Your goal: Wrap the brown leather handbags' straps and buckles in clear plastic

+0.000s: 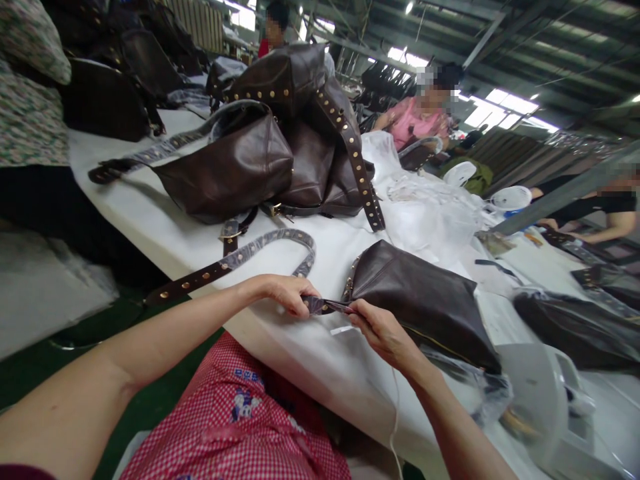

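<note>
A dark brown leather bag lies flat on the white table in front of me. Its studded strap, partly wrapped in clear film, loops from the bag's near corner to the left and off the table's edge. My left hand is closed, pinching the strap's end. My right hand is closed too, gripping the same strap end right where it meets the bag's corner. The two hands are close together at the table's near edge.
Larger brown studded bags are piled on the table behind. White wrapping and plastic lie to the right, with more dark bags beyond. Other people sit at the far side. A white fan stands near right.
</note>
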{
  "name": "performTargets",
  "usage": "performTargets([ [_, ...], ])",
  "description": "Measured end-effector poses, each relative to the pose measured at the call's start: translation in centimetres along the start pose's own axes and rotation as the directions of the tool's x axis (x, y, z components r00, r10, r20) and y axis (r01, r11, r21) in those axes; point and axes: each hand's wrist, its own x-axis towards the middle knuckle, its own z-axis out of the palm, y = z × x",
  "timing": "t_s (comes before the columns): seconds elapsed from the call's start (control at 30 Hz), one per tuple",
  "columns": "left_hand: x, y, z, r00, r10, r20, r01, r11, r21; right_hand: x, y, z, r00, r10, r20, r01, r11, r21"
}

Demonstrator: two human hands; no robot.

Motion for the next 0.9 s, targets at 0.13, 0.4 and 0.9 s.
performTargets([
  [0.13, 0.2, -0.2, 0.0, 1.000, -0.001, 0.007, 0.001, 1.000, 0.020, 0.4, -0.2, 0.0, 1.000, -0.008, 0.018, 0.009, 0.999, -0.046],
  [0.4, 0.2, -0.7, -0.2, 1.000, 0.020, 0.007, -0.020, 1.000, 0.014, 1.1, -0.9, 0.8, 0.999, -0.034, -0.002, 0.034, 0.997, -0.075],
  [0.9, 0.3, -0.4, -0.1, 0.999, 0.012, 0.044, -0.013, 1.000, 0.002, 2.0, -3.8, 0.1, 0.993, -0.005, 0.116, 0.033, 0.971, -0.238],
])
